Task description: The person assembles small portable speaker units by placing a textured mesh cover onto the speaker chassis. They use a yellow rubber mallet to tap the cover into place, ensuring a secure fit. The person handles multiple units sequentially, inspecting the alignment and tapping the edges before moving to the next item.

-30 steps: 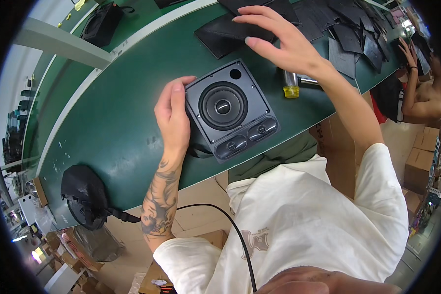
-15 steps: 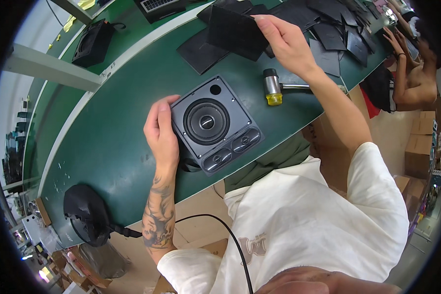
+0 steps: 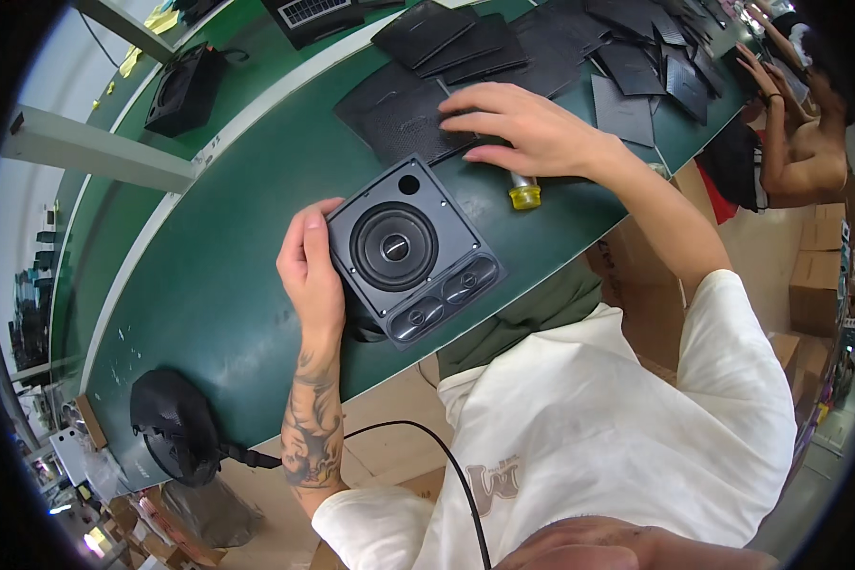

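A square dark grey speaker (image 3: pixel 456 220), with a round cone, a port hole and two small oval drivers, lies tilted on the green table. My left hand (image 3: pixel 312 271) grips its left side, thumb near the front edge. My right hand (image 3: pixel 532 128) is open above the table, past the speaker's far right corner, fingers spread with nothing in them. Close by its fingertips lies a textured black panel (image 3: pixel 404 119). Beneath that hand, a mallet (image 3: pixel 524 197) shows only its yellow head end and a bit of metal; the rest is covered.
More black panels (image 3: pixel 627 71) lie in an untidy pile at the back right. A black mesh-covered round item with a strap (image 3: pixel 171 408) sits at the left table edge. Another speaker (image 3: pixel 182 90) stands beyond the metal rail. A co-worker (image 3: pixel 793 142) works at the far right.
My right hand has let go of the black panel it held up and come down nearer, now over the mallet. The speaker has shifted slightly left, my left hand still on it.
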The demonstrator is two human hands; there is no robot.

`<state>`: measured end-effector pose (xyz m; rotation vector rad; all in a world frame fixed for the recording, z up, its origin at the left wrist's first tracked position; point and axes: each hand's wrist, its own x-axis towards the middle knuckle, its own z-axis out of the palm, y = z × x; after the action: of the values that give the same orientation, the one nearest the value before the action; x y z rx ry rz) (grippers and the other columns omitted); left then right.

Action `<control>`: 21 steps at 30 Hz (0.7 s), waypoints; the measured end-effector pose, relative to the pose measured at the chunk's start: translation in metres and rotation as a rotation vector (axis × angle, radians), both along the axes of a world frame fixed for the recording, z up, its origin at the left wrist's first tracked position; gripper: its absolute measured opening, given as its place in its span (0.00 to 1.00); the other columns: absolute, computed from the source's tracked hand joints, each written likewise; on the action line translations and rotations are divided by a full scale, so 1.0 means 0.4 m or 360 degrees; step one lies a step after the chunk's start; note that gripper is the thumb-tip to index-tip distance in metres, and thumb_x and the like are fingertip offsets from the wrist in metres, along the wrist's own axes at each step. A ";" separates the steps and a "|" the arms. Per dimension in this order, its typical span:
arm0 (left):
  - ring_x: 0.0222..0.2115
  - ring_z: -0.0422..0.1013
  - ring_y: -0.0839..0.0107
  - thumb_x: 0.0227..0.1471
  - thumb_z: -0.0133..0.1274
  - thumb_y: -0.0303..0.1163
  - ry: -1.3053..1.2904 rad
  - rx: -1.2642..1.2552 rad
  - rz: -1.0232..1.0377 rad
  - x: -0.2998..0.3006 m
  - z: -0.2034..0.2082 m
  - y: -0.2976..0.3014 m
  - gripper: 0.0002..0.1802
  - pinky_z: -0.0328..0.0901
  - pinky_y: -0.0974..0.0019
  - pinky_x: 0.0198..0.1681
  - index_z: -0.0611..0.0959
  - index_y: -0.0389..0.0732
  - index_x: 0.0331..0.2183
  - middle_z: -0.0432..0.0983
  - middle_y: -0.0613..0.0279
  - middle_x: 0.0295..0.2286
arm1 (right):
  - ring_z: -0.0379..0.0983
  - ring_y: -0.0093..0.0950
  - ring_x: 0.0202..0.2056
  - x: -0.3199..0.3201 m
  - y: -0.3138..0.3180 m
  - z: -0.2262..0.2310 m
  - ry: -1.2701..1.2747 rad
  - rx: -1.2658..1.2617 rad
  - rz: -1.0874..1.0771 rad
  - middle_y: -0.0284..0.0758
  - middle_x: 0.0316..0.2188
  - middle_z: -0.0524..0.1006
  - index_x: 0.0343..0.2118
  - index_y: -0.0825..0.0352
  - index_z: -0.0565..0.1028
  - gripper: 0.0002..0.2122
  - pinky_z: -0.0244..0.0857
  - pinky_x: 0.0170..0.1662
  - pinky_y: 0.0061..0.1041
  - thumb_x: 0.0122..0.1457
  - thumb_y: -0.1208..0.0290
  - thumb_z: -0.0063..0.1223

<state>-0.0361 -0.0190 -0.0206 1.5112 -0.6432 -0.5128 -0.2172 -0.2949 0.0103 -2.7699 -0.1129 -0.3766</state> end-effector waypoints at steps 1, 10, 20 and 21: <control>0.39 0.71 0.76 0.70 0.45 0.38 -0.0005 0.0011 -0.0003 0.000 0.000 0.001 0.20 0.64 0.72 0.47 0.84 0.31 0.41 0.79 0.63 0.36 | 0.66 0.43 0.62 0.006 0.001 0.004 -0.0029 -0.0041 0.0030 0.42 0.60 0.71 0.57 0.65 0.73 0.24 0.59 0.66 0.41 0.57 0.67 0.65; 0.41 0.73 0.73 0.70 0.44 0.36 -0.0154 0.0039 0.0024 0.007 -0.016 -0.003 0.20 0.65 0.69 0.50 0.84 0.30 0.42 0.80 0.60 0.38 | 0.62 0.52 0.63 0.144 -0.037 -0.016 0.0080 -0.0201 0.0244 0.55 0.62 0.65 0.64 0.70 0.65 0.42 0.57 0.65 0.46 0.48 0.55 0.71; 0.39 0.73 0.73 0.71 0.41 0.37 0.0043 0.0051 0.0011 -0.009 -0.008 -0.017 0.20 0.68 0.69 0.46 0.80 0.30 0.42 0.76 0.60 0.38 | 0.64 0.51 0.60 0.115 -0.031 -0.038 -0.0256 -0.0201 0.0134 0.54 0.60 0.66 0.65 0.64 0.65 0.41 0.60 0.62 0.48 0.51 0.49 0.68; 0.39 0.73 0.72 0.70 0.41 0.37 0.0016 0.0061 0.0012 -0.008 -0.007 -0.014 0.20 0.69 0.69 0.45 0.80 0.31 0.42 0.76 0.60 0.38 | 0.65 0.50 0.59 0.115 -0.030 -0.036 -0.0324 -0.0183 0.0120 0.53 0.59 0.66 0.65 0.64 0.64 0.41 0.60 0.61 0.48 0.51 0.49 0.68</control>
<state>-0.0393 -0.0245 -0.0234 1.5455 -0.6230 -0.5290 -0.1713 -0.3068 -0.0040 -2.8221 -0.2965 -0.6504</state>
